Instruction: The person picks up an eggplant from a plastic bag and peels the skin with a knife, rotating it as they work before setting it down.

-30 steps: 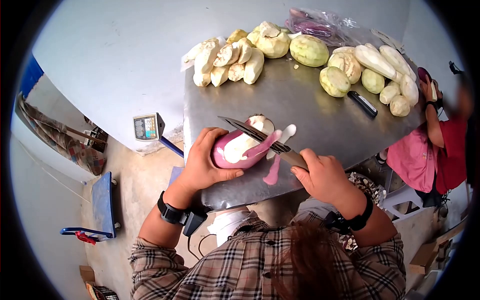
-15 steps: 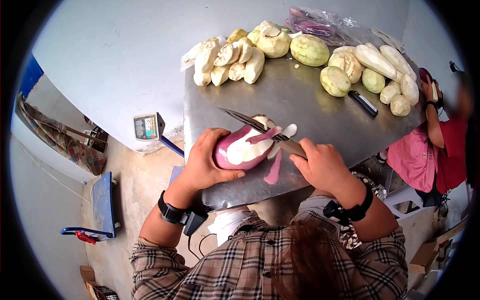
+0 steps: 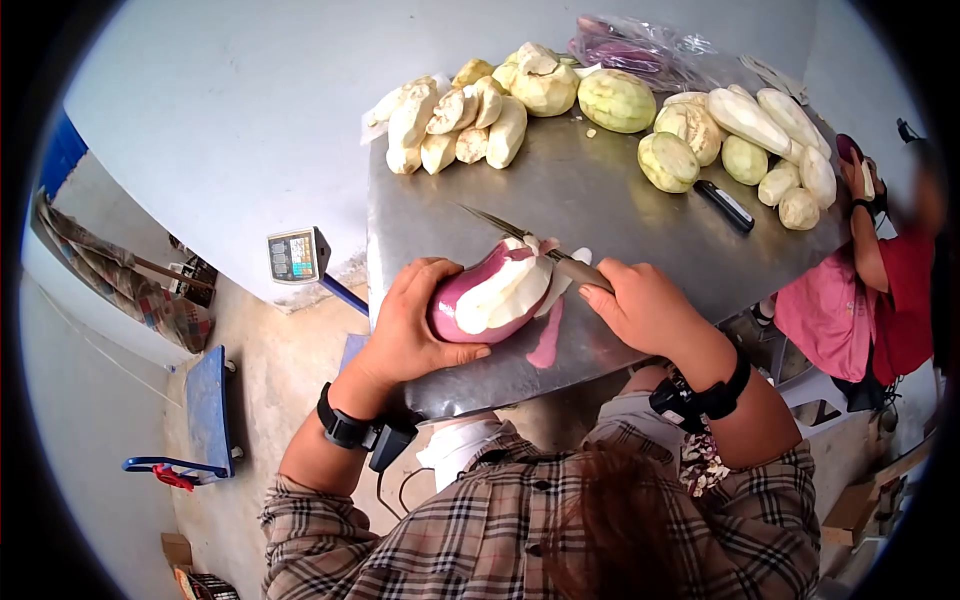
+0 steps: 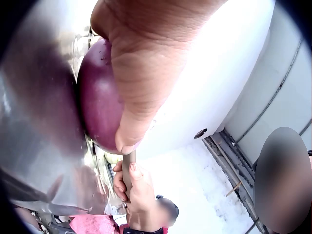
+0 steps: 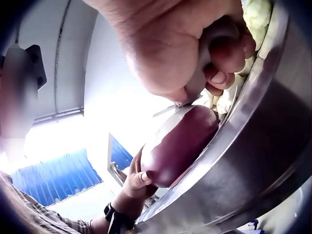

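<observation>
A large purple eggplant (image 3: 470, 297) lies on the metal table, with a broad pale peeled area along its top. My left hand (image 3: 405, 315) grips its near left end, thumb along the near side and fingers over the far side. In my right hand (image 3: 645, 310) is the handle of a knife (image 3: 492, 221); its blade crosses the eggplant's far right end, a bit of peel bunched against it. Strips of peel (image 3: 545, 340) lie on the table just right of the eggplant. In the right wrist view, curled fingers wrap the handle above the eggplant (image 5: 183, 146).
Peeled pale eggplants (image 3: 508, 130) are heaped at the back left, with rounder greenish ones (image 3: 618, 100) beside them and more at right. A black-handled tool (image 3: 725, 207) lies near these. Behind is a plastic bag (image 3: 650, 55). Another person (image 3: 905, 280) works at the right.
The knife has travelled along the eggplant toward its far right end, lifting a strip of purple peel and widening the pale area. My left hand keeps its grip in nearly the same place.
</observation>
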`<move>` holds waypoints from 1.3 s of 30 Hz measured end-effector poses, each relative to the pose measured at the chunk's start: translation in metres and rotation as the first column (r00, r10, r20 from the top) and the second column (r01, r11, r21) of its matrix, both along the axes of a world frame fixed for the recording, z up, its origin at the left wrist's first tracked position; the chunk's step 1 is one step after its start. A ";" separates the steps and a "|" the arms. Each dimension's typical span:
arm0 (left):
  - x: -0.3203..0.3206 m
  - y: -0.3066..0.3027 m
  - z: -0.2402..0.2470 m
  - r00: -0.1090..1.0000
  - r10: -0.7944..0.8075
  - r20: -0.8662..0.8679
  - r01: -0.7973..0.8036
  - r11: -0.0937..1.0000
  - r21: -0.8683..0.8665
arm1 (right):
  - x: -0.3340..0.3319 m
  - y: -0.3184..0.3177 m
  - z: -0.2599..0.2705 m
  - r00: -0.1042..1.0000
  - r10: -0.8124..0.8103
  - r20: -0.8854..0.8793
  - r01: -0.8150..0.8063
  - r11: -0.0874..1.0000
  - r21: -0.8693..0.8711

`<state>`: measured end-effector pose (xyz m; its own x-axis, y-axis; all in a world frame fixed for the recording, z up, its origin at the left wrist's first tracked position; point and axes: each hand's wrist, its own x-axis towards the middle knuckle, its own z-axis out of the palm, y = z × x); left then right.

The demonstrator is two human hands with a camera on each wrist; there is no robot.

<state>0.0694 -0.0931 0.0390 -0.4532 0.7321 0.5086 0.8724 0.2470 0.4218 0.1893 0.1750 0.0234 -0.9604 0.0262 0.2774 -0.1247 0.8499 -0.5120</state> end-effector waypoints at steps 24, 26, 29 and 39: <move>0.003 0.002 0.000 0.999 0.022 -0.026 -0.023 1.000 -0.010 | -0.005 0.031 0.010 0.873 0.269 0.407 0.113 0.700 -0.705; 0.004 0.002 0.000 0.999 0.032 -0.035 -0.033 0.999 -0.013 | -0.002 0.031 0.010 0.870 0.292 0.397 0.130 0.642 -0.755; 0.007 0.003 0.001 0.997 0.050 -0.062 -0.051 0.998 -0.025 | -0.001 0.031 0.016 0.869 0.303 0.390 0.125 0.629 -0.767; 0.012 -0.005 0.013 0.999 0.018 0.029 -0.016 0.997 -0.071 | 0.017 0.020 0.009 0.958 0.207 0.197 -0.027 0.752 -0.659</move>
